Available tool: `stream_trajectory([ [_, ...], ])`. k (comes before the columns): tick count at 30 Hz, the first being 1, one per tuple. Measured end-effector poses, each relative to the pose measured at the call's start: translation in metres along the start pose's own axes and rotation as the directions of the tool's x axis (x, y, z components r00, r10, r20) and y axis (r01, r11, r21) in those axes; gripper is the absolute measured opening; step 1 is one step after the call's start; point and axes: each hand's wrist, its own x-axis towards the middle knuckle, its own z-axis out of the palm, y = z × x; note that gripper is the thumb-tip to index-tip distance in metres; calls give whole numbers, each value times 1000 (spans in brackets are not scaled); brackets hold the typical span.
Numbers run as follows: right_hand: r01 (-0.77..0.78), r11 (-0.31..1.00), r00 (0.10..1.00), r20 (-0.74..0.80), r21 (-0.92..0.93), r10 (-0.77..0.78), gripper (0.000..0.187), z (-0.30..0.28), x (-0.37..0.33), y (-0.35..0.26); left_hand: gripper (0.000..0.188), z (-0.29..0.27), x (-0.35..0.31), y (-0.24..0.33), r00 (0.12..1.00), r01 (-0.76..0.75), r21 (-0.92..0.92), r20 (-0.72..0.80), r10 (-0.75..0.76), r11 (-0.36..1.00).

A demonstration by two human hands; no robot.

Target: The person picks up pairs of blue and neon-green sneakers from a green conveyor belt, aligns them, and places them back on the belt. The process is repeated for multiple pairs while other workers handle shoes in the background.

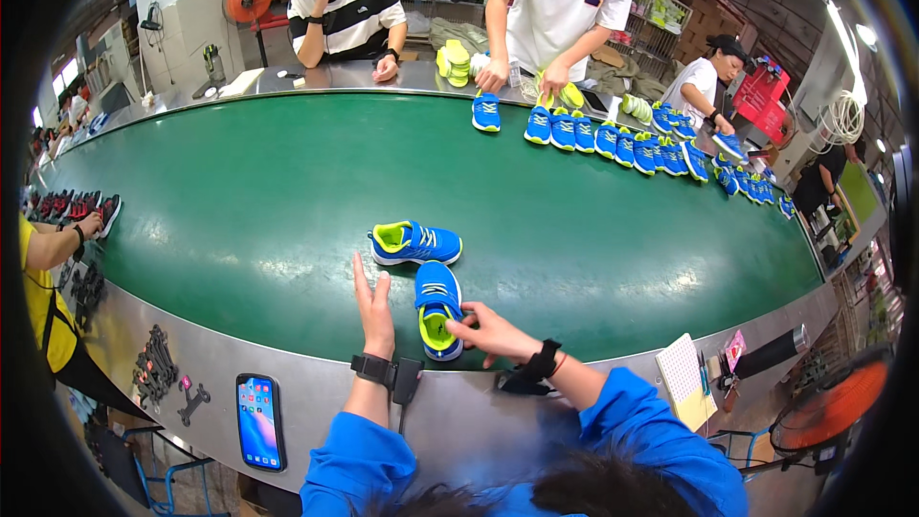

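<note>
Two blue sneakers with lime-green linings rest on the green belt before me. The nearer sneaker [437, 280] points away from me, its opening toward my body. Just beyond it, the other sneaker [428, 242] lies crosswise with its toe to the right; the two sit close together. My right hand [488, 332] grips the nearer sneaker at its heel collar, thumb at the opening. To the left of the pair, my left hand [374, 311] is held up with fingers stretched, holding nothing.
A phone [259, 421] lies on the steel ledge [330, 388], near black straps [155, 364]. At right are a notepad [685, 378] and an orange fan [831, 407]. Across the belt, people handle a long row of blue sneakers [625, 146]. A yellow-sleeved person [53, 254] touches dark shoes at left.
</note>
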Motion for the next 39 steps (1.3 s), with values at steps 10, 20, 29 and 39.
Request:
stream_trajectory([
  [10, -33, 987, 964, -254, 158, 73, 39, 5, -10, -20, 71, -6, -13, 23, 990, 115, -207, 108, -95, 972],
  [20, -66, 983, 906, -424, -169, -13, 56, 14, 27, -12, 73, -16, 0, 31, 958, 261, -235, 179, -222, 936],
  [29, 162, 986, 850, -513, 36, -121, 65, 20, 45, 5, 53, -18, -11, 12, 978, 65, 294, 172, -119, 954],
  [39, 215, 970, 860, -493, 116, -131, 70, 25, 52, 14, 27, -16, -18, 15, 976, -91, 370, 217, 10, 925],
])
